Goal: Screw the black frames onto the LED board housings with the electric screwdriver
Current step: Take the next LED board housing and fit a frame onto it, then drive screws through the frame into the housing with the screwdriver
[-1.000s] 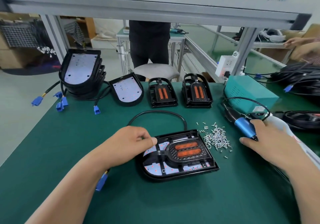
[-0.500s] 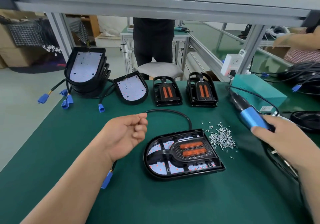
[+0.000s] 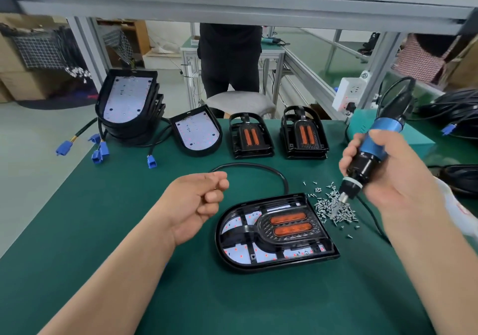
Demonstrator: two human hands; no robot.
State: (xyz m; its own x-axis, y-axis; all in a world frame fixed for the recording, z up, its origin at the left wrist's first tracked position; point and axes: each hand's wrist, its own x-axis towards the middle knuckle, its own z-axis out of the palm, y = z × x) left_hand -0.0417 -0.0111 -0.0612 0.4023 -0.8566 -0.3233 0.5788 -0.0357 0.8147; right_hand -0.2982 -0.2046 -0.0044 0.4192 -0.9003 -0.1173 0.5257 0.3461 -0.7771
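An LED board housing (image 3: 232, 253) lies on the green mat in front of me, with a black frame (image 3: 287, 228) carrying two orange lenses set in it. My right hand (image 3: 393, 176) grips the blue and black electric screwdriver (image 3: 368, 153), held upright with its bit down in the pile of small screws (image 3: 333, 209) just right of the housing. My left hand (image 3: 196, 205) hovers left of the housing, fingers curled with nothing visible in them.
At the back stand a stack of LED housings (image 3: 129, 104) with blue connectors (image 3: 99, 152), a single housing (image 3: 198, 131) and two stacks of black frames (image 3: 249, 136) (image 3: 304, 134). A teal box (image 3: 413, 138) and black cables (image 3: 457, 112) lie at the right. A person stands beyond the table.
My right hand has picked the screwdriver up from the right and swung its tip down into the screws. My left hand has lifted off the housing and curled beside it.
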